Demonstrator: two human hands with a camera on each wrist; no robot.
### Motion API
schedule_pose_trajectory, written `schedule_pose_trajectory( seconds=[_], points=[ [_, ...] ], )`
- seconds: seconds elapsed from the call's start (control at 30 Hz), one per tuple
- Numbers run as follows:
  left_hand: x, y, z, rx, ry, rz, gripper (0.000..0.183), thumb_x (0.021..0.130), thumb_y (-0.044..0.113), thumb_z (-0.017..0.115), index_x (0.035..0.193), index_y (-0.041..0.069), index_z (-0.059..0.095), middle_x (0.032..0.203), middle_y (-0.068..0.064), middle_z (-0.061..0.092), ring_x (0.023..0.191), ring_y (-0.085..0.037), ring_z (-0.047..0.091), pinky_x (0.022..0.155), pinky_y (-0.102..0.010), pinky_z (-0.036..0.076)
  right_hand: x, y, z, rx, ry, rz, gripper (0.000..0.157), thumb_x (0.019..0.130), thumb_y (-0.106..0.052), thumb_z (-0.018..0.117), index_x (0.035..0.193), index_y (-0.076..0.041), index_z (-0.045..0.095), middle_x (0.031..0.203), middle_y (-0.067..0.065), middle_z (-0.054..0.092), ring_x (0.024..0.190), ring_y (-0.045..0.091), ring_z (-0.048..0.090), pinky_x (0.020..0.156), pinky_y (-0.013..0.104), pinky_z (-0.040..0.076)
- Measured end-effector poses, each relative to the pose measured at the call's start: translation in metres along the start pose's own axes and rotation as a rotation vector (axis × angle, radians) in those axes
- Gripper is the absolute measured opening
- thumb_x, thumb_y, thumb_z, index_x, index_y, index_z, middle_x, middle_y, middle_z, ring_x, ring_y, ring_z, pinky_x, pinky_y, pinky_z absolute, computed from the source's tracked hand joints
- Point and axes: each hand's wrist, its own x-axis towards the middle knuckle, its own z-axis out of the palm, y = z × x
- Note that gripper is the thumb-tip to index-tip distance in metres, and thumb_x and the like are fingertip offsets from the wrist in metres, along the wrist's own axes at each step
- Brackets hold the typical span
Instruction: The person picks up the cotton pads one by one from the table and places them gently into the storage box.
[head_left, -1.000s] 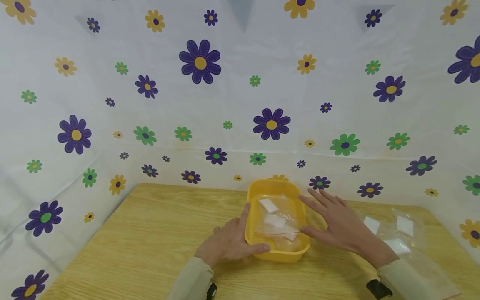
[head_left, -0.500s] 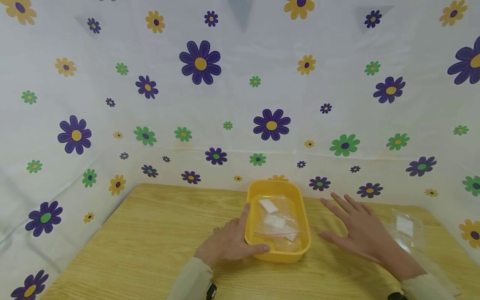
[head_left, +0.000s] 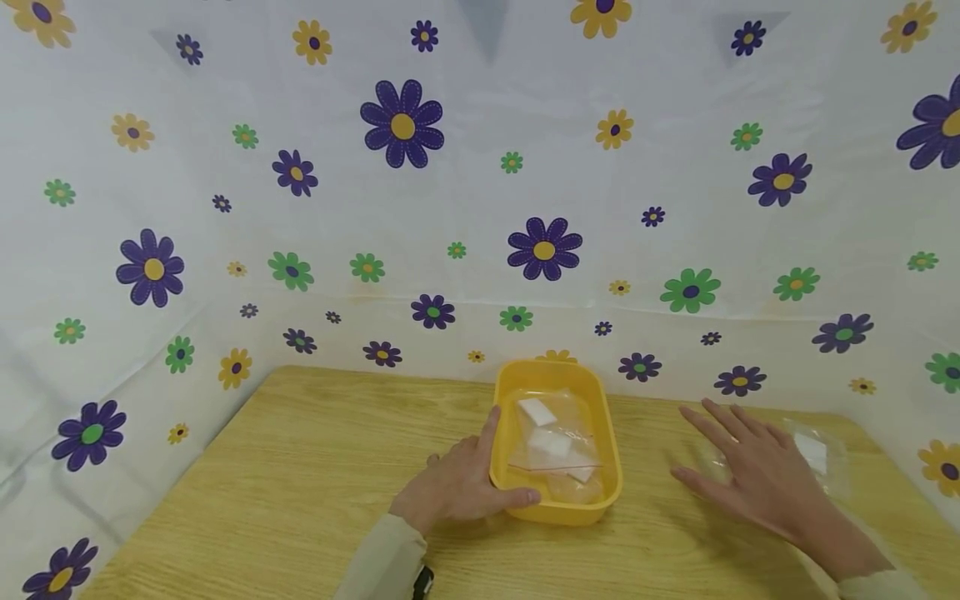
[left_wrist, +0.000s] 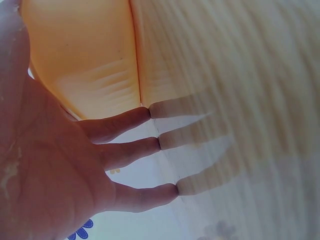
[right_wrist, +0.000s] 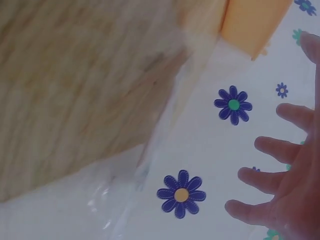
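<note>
A yellow plastic bin [head_left: 611,467] stands on the wooden table, holding clear zip bags [head_left: 577,425] with white squares inside. My left hand [head_left: 457,487] rests against the bin's near left corner, thumb along the front rim and index finger by the left side. In the left wrist view, the other fingers [left_wrist: 125,155] are straight, tips down at the tabletop. To the right of the bin, my right hand [head_left: 772,479] is spread with nothing in its grasp. It hovers by another clear bag with a white square [head_left: 813,452], partly covering it.
The wooden table [head_left: 300,483] reaches back to a white curtain [head_left: 465,200] printed with purple, yellow and green flowers. This curtain encloses the back and sides. The bin stands near the table's far edge.
My right hand has moved right, away from the bin's right rim to over the bags on the right. The left hand and the bin have stayed in place.
</note>
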Motion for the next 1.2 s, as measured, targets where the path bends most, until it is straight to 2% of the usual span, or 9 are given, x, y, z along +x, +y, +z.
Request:
schedule_pose_trajectory(
  seconds=[0.17,0.33,0.53,0.7,0.83,1.0,1.2],
  points=[
    [0.002,-0.002,0.0,-0.003,0.002,0.01,0.122,0.082,0.076,0.066,0.166,0.023,-0.003,0.141,-0.006,0.06,0.113,-0.016,0.062,0.104,-0.052,0.052,-0.008,0.015,0.004,0.041,0.018,0.016,0.078,0.085,-0.06,0.073,0.147,-0.016,0.053,0.146,0.023,0.056,0.127,0.051,0.053,0.09,0.075,0.045],
    [0.003,-0.003,-0.001,-0.003,0.0,0.02,0.12,0.082,0.076,0.067,0.166,0.025,-0.003,0.142,-0.005,0.06,0.114,-0.016,0.062,0.104,-0.053,0.051,-0.014,0.033,0.007,0.131,-0.011,0.054,0.076,0.089,-0.054,0.073,0.15,-0.015,0.051,0.146,0.023,0.055,0.124,0.052,0.055,0.084,0.074,0.047],
    [0.002,-0.003,-0.001,-0.006,-0.004,0.016,0.121,0.082,0.076,0.066,0.166,0.023,-0.005,0.144,-0.006,0.059,0.116,-0.016,0.062,0.105,-0.05,0.052,-0.022,0.053,0.013,0.213,-0.091,0.126,0.071,0.094,-0.05,0.07,0.15,-0.011,0.05,0.147,0.028,0.054,0.122,0.057,0.053,0.083,0.075,0.045],
    [0.0,-0.002,-0.001,-0.004,0.002,0.02,0.121,0.083,0.075,0.066,0.166,0.022,-0.004,0.142,-0.007,0.06,0.114,-0.017,0.062,0.104,-0.049,0.052,-0.025,0.066,0.018,0.264,-0.188,0.19,0.072,0.097,-0.052,0.065,0.15,-0.007,0.048,0.147,0.032,0.051,0.124,0.061,0.051,0.085,0.077,0.044],
    [0.0,-0.001,-0.002,-0.007,0.003,0.016,0.121,0.082,0.074,0.067,0.166,0.021,-0.002,0.139,-0.006,0.061,0.111,-0.015,0.062,0.103,-0.049,0.053,-0.027,0.074,0.022,0.303,-0.235,0.209,0.071,0.098,-0.051,0.064,0.15,-0.006,0.047,0.147,0.034,0.05,0.123,0.063,0.05,0.085,0.077,0.044],
    [0.0,-0.002,-0.001,-0.001,-0.001,0.008,0.121,0.082,0.076,0.066,0.166,0.021,-0.002,0.137,-0.005,0.062,0.109,-0.015,0.061,0.103,-0.05,0.052,-0.029,0.08,0.028,0.307,-0.27,0.224,0.071,0.099,-0.05,0.062,0.151,-0.004,0.046,0.147,0.038,0.047,0.123,0.066,0.047,0.086,0.078,0.043],
    [0.001,-0.001,-0.001,0.004,-0.004,-0.003,0.121,0.081,0.077,0.066,0.166,0.022,-0.001,0.135,-0.005,0.063,0.109,-0.017,0.062,0.103,-0.062,0.048,-0.027,0.085,0.033,0.268,-0.28,0.199,0.071,0.097,-0.05,0.066,0.147,-0.001,0.05,0.144,0.038,0.05,0.123,0.065,0.049,0.089,0.076,0.044]
  ],
)
